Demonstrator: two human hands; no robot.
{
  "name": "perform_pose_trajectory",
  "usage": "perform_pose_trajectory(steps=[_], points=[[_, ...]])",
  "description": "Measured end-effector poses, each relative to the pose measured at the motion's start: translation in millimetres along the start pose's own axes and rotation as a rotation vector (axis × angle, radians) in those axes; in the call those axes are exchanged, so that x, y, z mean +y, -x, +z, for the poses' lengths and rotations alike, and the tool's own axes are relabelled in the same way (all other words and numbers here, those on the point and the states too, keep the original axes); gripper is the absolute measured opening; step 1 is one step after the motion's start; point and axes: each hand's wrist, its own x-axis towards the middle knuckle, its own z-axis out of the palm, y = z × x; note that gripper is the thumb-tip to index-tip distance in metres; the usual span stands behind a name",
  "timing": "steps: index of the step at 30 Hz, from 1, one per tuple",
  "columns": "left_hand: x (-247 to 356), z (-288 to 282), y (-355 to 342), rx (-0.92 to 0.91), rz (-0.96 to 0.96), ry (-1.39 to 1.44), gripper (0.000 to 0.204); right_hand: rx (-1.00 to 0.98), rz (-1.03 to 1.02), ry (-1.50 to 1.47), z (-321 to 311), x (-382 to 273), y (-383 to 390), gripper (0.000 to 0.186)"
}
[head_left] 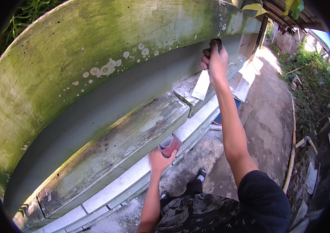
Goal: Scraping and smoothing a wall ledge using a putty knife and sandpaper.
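My right hand grips the dark handle of a flat scraper high up, just below the lower edge of an algae-stained upper band with pale round blotches. The scraper's bright blade points down over a weathered ledge. Lower down, my left hand holds a roll of reddish-brown sandpaper against the front of the long grimy ledge. A recessed grey wall runs between the band and the ledge.
White steps or slats lie below the ledge. A concrete path runs along the right, bordered by a pale pole, a bent pipe and plants. A blue object is partly hidden behind my arm. A tin roof overhangs the far end.
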Motion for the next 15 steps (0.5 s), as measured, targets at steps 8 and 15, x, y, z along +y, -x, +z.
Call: perform_pose_trajectory(steps=[8, 15], points=[[5, -3, 0, -0.021, -0.001, 0.009, 0.066, -0.006, -0.028, -0.06, -7, 4, -2, 0.023], [8, -8, -1, -0.09, -0.051, 0.046, 0.079, -0.021, 0.053, -0.002, -2, 7, 6, 0.021]])
